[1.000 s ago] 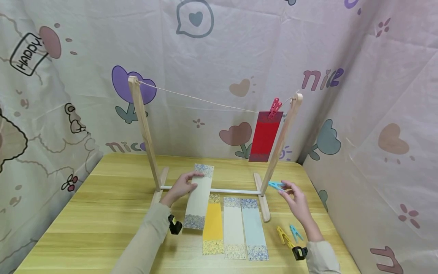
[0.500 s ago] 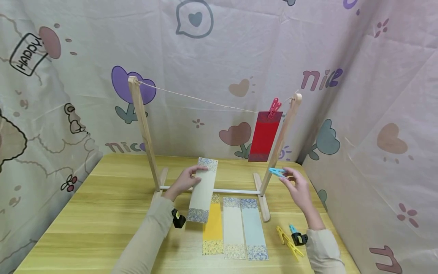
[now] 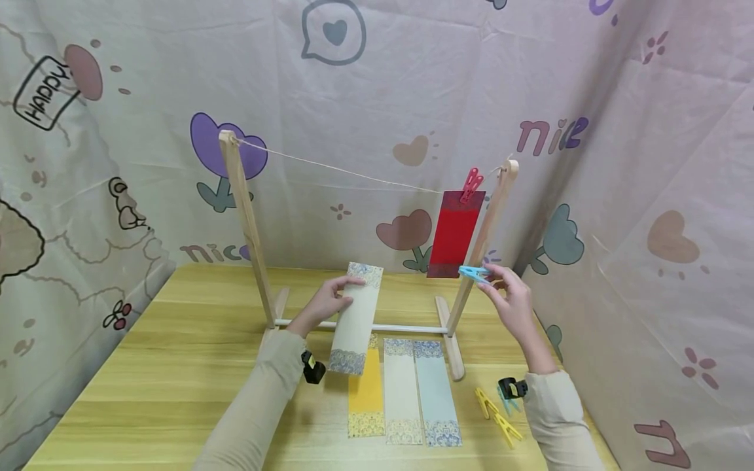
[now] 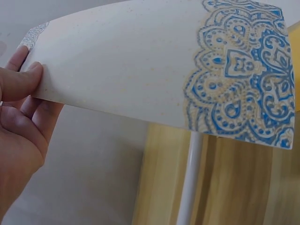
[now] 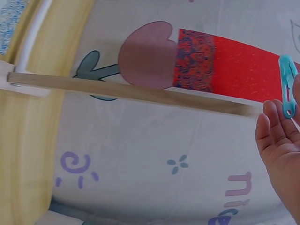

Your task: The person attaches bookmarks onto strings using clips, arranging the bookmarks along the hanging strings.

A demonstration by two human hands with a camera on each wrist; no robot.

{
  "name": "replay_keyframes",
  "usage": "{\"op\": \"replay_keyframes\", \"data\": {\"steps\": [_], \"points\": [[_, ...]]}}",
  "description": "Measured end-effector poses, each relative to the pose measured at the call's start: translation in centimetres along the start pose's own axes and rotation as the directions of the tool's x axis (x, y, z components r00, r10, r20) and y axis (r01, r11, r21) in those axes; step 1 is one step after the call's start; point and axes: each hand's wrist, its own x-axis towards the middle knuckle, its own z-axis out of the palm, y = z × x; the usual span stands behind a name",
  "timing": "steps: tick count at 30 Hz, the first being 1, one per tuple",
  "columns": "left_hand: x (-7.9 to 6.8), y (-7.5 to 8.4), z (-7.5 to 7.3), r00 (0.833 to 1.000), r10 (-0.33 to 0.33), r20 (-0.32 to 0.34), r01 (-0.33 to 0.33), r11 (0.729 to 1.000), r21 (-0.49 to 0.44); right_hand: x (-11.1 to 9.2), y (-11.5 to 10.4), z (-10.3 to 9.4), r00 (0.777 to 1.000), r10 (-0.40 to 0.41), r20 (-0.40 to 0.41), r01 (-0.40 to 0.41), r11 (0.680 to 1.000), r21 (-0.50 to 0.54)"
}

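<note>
My left hand (image 3: 327, 302) pinches a cream paper strip (image 3: 357, 320) near its upper left edge, thumb in front. Blue lace patterns band both ends of the strip, and it hangs tilted over the table, overlapping the yellow strip (image 3: 366, 399) in the head view. My right hand (image 3: 511, 297) pinches a light blue clothespin (image 3: 474, 273) between thumb and fingers, beside the right post. Above it, a red strip (image 3: 452, 235) hangs from the string (image 3: 347, 171) under pink clothespins (image 3: 472, 186). In the right wrist view the blue clothespin (image 5: 288, 84) overlaps the red strip.
A wooden frame with a left post (image 3: 246, 222), a right post (image 3: 485, 242) and a white crossbar (image 3: 406, 329) stands on the table (image 3: 147, 366). A second cream strip (image 3: 403, 392) and a pale blue strip (image 3: 438, 392) lie in front. Yellow clothespins (image 3: 498, 417) lie at right.
My left hand has lifted the cream strip up and to the right. My right hand has raised the blue clothespin from low beside the right post to near the red strip's lower end.
</note>
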Motion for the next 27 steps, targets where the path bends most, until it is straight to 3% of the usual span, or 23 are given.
{"op": "replay_keyframes", "data": {"steps": [13,22,27], "points": [[0.9,1.2,0.2,0.998,0.057,0.011,-0.057,0.998,0.02,3.6,-1.7,0.2,0.996,-0.092,-0.007,0.092,0.996,0.003],[1.7,2.9,0.5,0.995,0.1,0.004,-0.1,0.994,0.049,6.2,-6.3,-0.3,0.994,-0.103,-0.031,0.102,0.994,-0.034],[2.2,3.5,0.8,0.995,0.099,0.004,-0.099,0.994,0.054,7.2,-6.2,-0.3,0.992,-0.12,-0.036,0.119,0.992,-0.032]]}}
